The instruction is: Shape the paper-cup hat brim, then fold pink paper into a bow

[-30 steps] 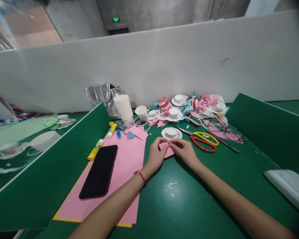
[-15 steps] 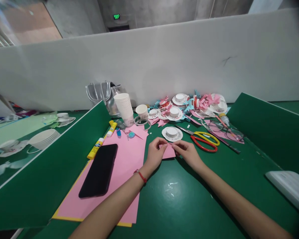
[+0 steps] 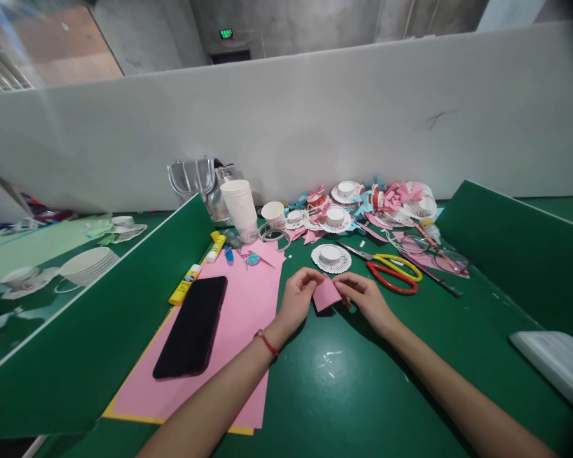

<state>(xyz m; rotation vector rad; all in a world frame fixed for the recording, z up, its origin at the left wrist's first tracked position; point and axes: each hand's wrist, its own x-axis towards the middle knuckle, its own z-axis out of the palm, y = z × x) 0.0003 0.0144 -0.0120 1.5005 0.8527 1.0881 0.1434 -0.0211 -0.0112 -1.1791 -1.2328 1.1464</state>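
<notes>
Between my two hands is a small piece of pink paper [image 3: 326,295], tilted a little above the green table. My left hand [image 3: 298,292] pinches its left edge with thumb and fingers. On the other side, my right hand [image 3: 363,295] pinches the upper right edge. Just beyond the hands lies a small white paper hat with a fringed brim [image 3: 331,257]. Scissors with red and yellow handles [image 3: 394,272] rest open beside it, right of my right hand. Large pink paper sheets [image 3: 241,331] spread left of my left hand.
A black phone [image 3: 191,327] lies on the pink sheets, with glue sticks [image 3: 185,285] along their left edge. Stacked paper cups [image 3: 239,207] and a silver bag [image 3: 198,181] stand behind. Paper hats and pink scraps [image 3: 396,194] pile up at the back. Eyeglasses [image 3: 434,251] lie right; green dividers [image 3: 520,254] flank the table.
The pink paper has turned in my fingers, and more of its face now shows. Both hands have stayed near the same spot, and the view has shifted slightly.
</notes>
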